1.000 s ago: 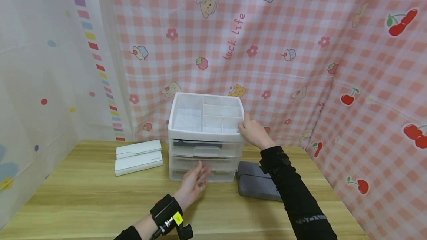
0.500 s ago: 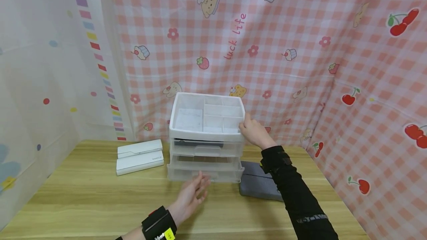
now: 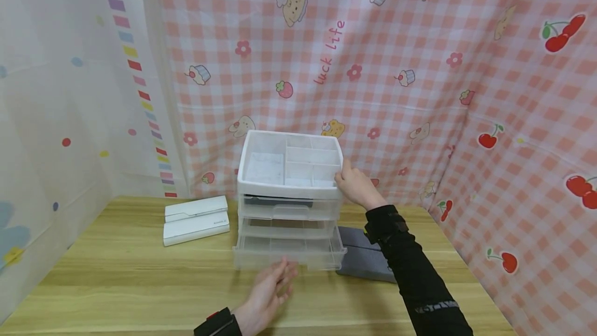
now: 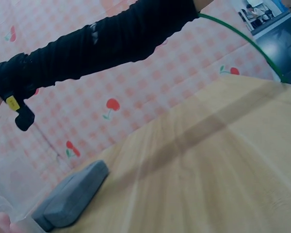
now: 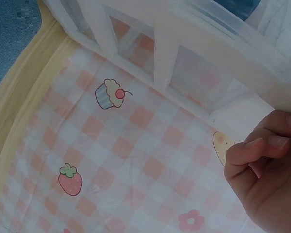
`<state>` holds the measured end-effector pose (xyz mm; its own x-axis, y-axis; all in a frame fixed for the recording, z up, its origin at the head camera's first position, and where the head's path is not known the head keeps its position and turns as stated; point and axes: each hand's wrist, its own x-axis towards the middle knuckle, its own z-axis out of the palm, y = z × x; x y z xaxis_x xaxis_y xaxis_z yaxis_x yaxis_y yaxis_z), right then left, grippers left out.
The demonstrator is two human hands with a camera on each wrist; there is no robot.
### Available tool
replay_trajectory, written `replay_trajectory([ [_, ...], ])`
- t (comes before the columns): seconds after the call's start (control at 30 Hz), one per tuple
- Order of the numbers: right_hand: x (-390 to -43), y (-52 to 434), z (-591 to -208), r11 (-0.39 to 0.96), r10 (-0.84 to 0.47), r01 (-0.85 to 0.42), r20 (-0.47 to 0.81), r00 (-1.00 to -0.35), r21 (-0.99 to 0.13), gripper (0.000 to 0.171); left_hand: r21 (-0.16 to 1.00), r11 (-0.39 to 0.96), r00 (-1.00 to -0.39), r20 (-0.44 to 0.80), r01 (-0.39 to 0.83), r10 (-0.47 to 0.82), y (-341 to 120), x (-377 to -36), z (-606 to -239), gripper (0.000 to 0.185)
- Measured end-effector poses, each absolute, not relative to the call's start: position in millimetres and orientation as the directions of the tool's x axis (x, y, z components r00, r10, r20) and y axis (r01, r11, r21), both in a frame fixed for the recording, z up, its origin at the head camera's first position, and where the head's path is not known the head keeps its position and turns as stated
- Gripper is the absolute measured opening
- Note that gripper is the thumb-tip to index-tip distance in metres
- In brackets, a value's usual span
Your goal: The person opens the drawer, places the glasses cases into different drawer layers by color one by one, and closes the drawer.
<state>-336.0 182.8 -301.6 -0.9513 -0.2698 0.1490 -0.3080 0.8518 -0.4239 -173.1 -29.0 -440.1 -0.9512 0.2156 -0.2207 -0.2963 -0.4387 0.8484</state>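
Note:
A white plastic drawer organizer point(image 3: 289, 191) stands on the table against the checked cloth, with a divided tray on top. Its clear bottom drawer point(image 3: 322, 259) is pulled partly out towards me. My left hand point(image 3: 263, 297) has its fingertips hooked at the middle of that drawer's front edge. In the left wrist view only some fingertips point(image 4: 1, 224) show, at the lower left corner. My right hand point(image 3: 356, 185) grips the right rim of the organizer's top. In the right wrist view its curled fingers point(image 5: 247, 153) lie close to the white frame.
A white folded case point(image 3: 196, 220) lies left of the organizer. A grey fabric pouch point(image 3: 364, 258) rests to the right, close beside the drawer. Something dark lies in the top drawer point(image 3: 280, 202). Patterned cloth point(image 3: 420, 118) hangs behind and at the sides.
My left hand has drawn back towards me, and the bottom drawer has slid out with it from nearly closed. My right hand has stayed at the organizer's rim.

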Motion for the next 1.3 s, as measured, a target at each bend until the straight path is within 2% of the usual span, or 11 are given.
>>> replay_trajectory([
  [0.67,-336,183,-301,0.850,-0.268,-0.306,0.149,-0.952,-0.429,0.044,0.880,-0.366,-0.933,-0.195,-0.303,0.304,-33,-154,-442,0.055],
  [0.8,-336,183,-301,0.849,-0.270,-0.305,0.143,-0.952,-0.432,0.045,0.912,-0.244,-0.883,-0.206,-0.329,0.421,-36,-150,-437,0.055],
  [0.9,-336,183,-301,0.848,-0.269,-0.303,0.141,-0.953,-0.434,0.047,0.947,-0.123,-0.798,-0.175,-0.296,0.577,-39,-149,-429,0.054],
  [0.97,-336,183,-301,0.847,-0.270,-0.305,0.143,-0.952,-0.435,0.047,0.974,-0.055,-0.732,-0.126,-0.219,0.670,-43,-150,-418,0.054],
  [1.07,-336,183,-301,0.849,-0.274,-0.309,0.144,-0.951,-0.429,0.045,1.000,0.014,-0.663,-0.020,-0.014,0.748,-53,-157,-399,0.052],
  [1.13,-336,183,-301,0.849,-0.274,-0.308,0.142,-0.951,-0.428,0.044,0.988,0.058,-0.656,0.050,0.141,0.753,-61,-162,-384,0.048],
  [1.3,-337,183,-303,0.850,-0.266,-0.300,0.137,-0.954,-0.434,0.044,0.885,0.156,-0.725,0.246,0.438,0.643,-90,-182,-360,0.035],
])
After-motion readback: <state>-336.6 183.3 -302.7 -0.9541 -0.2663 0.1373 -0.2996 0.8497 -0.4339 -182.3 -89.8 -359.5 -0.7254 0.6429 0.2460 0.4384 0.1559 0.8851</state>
